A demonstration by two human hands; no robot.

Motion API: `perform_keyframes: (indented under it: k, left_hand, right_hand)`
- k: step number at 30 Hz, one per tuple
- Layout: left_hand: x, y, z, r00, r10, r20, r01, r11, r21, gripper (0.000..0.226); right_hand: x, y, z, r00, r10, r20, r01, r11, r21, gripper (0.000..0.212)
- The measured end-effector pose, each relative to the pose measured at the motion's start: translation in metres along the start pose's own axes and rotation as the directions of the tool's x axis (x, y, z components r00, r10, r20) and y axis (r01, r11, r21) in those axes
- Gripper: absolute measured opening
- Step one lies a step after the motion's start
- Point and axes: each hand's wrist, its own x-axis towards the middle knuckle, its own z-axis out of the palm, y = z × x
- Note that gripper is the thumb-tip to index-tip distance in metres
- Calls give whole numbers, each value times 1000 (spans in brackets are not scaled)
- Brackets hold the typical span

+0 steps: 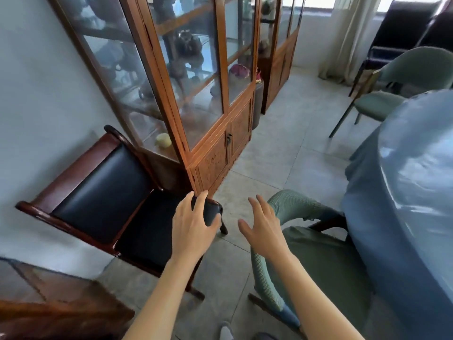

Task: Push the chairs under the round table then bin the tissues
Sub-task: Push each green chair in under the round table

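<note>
The round table (411,182) fills the right side, draped in a shiny blue cloth. A green chair (318,261) stands just left of it, its curved back towards me and its seat partly under the cloth. My right hand (263,227) hovers open above the top of that chair's back, fingers spread, touching nothing. My left hand (193,224) hangs open over the front corner of a dark wooden chair (105,200) with a black seat. A second green chair (397,92) stands at the table's far side. No tissues or bin are in view.
A tall wooden glass-fronted cabinet (196,94) stands against the left wall behind the dark chair. A wooden surface (49,305) sits at bottom left. Dark chairs (404,28) and a curtain (348,38) are at the far right. Tiled floor (282,148) runs between cabinet and table.
</note>
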Motion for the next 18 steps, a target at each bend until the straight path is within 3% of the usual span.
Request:
perform_keyframes:
  k: [8,14,18]
  left_hand:
    - [79,36,55,973,188,135,-179,981,-73,67]
    - [116,85,104,901,321,291,-292,946,-140,68]
    - [133,119,131,846,333,416,-176,911,-372,65]
  right_hand:
    - [50,53,-18,976,205,-74,-204,979,25,68]
    - [50,106,-30,903,413,-122,-395,907,147,71]
    - [39,125,-31,790,598,-134,-512,764,394,68]
